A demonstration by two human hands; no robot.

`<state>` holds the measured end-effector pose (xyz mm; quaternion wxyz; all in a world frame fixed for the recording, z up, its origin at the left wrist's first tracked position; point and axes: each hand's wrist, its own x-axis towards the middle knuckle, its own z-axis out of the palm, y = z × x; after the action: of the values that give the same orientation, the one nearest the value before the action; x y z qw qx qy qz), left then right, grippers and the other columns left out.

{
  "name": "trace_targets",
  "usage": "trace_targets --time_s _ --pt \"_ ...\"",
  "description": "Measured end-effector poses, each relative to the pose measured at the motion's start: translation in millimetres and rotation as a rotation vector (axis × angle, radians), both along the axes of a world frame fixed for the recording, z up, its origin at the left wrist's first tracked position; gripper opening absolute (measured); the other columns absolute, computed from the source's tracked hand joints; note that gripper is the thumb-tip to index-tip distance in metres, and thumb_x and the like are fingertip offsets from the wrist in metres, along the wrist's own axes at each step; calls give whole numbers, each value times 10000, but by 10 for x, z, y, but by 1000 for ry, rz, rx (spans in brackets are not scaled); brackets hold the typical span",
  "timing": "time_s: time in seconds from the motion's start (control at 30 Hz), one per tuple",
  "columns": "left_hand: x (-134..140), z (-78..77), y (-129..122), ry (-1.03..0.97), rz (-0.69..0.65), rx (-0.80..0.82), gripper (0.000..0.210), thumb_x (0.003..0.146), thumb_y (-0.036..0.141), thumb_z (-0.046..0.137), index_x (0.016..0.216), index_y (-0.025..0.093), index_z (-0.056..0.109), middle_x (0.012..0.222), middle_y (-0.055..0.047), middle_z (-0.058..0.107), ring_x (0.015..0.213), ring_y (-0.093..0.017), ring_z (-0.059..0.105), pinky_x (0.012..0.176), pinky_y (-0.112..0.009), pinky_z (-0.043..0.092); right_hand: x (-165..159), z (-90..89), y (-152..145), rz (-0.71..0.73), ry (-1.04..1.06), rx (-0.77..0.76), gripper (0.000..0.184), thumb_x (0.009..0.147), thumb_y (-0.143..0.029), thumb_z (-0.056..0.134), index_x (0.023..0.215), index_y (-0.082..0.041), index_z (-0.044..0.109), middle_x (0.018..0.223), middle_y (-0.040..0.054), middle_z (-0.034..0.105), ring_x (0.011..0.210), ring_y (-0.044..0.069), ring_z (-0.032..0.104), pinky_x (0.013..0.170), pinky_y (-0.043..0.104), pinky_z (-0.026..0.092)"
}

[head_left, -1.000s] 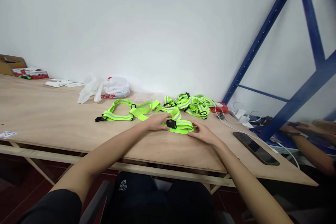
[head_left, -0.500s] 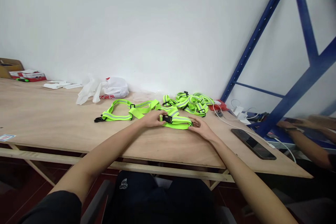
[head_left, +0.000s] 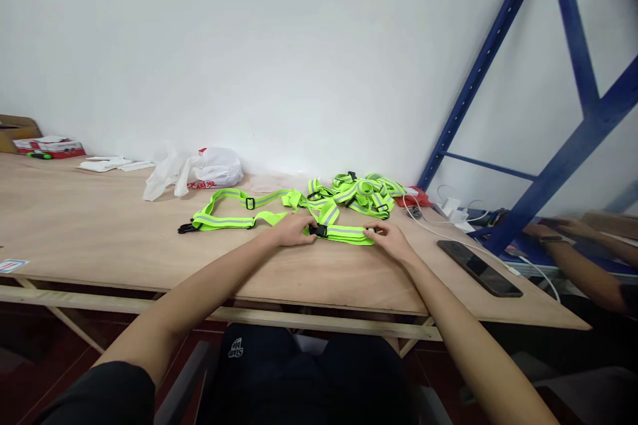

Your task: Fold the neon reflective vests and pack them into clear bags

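A neon-green reflective strap (head_left: 343, 234) with a grey stripe lies folded flat on the table in front of me. My left hand (head_left: 295, 230) is closed at its left end, fingers at the black buckle (head_left: 319, 231). My right hand (head_left: 386, 237) pinches the folded right end between thumb and fingers. The rest of the strap (head_left: 226, 221) loops away to the left, with a black slider (head_left: 250, 202) and a black clip end (head_left: 187, 228). Behind the hands lies a tangled pile of similar green straps (head_left: 366, 192).
A phone (head_left: 479, 268) and a white cable (head_left: 448, 239) lie to the right, beside a blue metal frame (head_left: 543, 159). A white plastic bag (head_left: 216, 168), papers (head_left: 114, 163) and a red-white box (head_left: 50, 147) stand along the wall. Another person's arm (head_left: 581, 269) is at far right.
My right hand has moved slightly right and closed on the strap's folded end. The folded section now looks straighter and longer, and the strap's middle has shifted.
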<state>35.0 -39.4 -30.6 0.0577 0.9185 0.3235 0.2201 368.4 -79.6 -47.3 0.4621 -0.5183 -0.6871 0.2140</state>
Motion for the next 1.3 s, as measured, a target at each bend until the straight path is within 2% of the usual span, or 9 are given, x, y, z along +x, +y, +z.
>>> trace_targets --time_s 0.1,0.27,0.47,0.67,0.83,0.97,1.1,1.2,1.3 --pt "51 9 -37 32 25 30 313 833 401 632 1079 211 666 1025 -77 717 991 -271 644 900 -370 448 28 39 -35 -20 -122 19 352 716 -503 759 893 -200 793 971 90 771 711 216 625 675 358 505" --pt "102 37 -73 59 52 69 311 850 391 612 1076 184 661 1118 -119 701 1066 -307 619 927 -415 425 52 56 -33 -27 -259 53 269 756 -432 705 911 -235 804 1004 72 777 861 269 670 789 397 520" --pt "149 -24 -104 110 53 70 315 881 421 604 1098 200 657 1050 -112 716 1016 -297 634 910 -410 422 86 21 -11 10 -360 65 192 800 -374 659 869 -278 810 995 49 781 958 285 695 908 435 528" --pt "172 -59 -138 127 45 69 315 910 426 583 1119 199 645 1120 -113 700 1069 -306 621 904 -407 429 116 -37 36 -17 -426 76 171 807 -319 652 838 -273 814 1022 64 761 982 291 697 958 460 520" --pt "167 -57 -145 126 42 66 321 933 430 558 1128 190 641 1128 -123 695 1057 -308 626 875 -404 453 51 -69 19 -38 -479 105 195 813 -311 664 932 -260 810 1140 94 723 1113 319 647 1043 502 461" --pt "159 -51 -120 120 11 57 320 921 409 572 1133 181 643 1081 -124 697 996 -292 638 840 -377 478 -48 -60 -22 27 -483 114 341 784 -349 720 1112 -265 763 1248 95 686 1185 322 607 1080 504 431" --pt "101 -2 -91 110 -17 42 325 886 385 600 1129 176 653 1078 -121 700 985 -289 642 809 -360 488 -23 -44 -34 51 -423 102 490 755 -281 712 1242 -227 684 1317 102 658 1254 308 576 1111 486 413" --pt "36 68 -103 102 -37 23 325 865 395 614 1108 184 664 1035 -98 707 945 -271 649 778 -338 488 62 -46 -33 21 -392 62 550 748 -193 644 1298 -217 644 1295 100 678 1191 281 631 1051 456 478" --pt "4 152 -190 101 -58 7 294 850 388 623 1053 182 677 962 -77 710 879 -252 651 744 -321 480 107 -43 -42 18 -381 25 494 714 -126 572 1180 -216 709 1187 78 733 1078 259 683 987 420 523"
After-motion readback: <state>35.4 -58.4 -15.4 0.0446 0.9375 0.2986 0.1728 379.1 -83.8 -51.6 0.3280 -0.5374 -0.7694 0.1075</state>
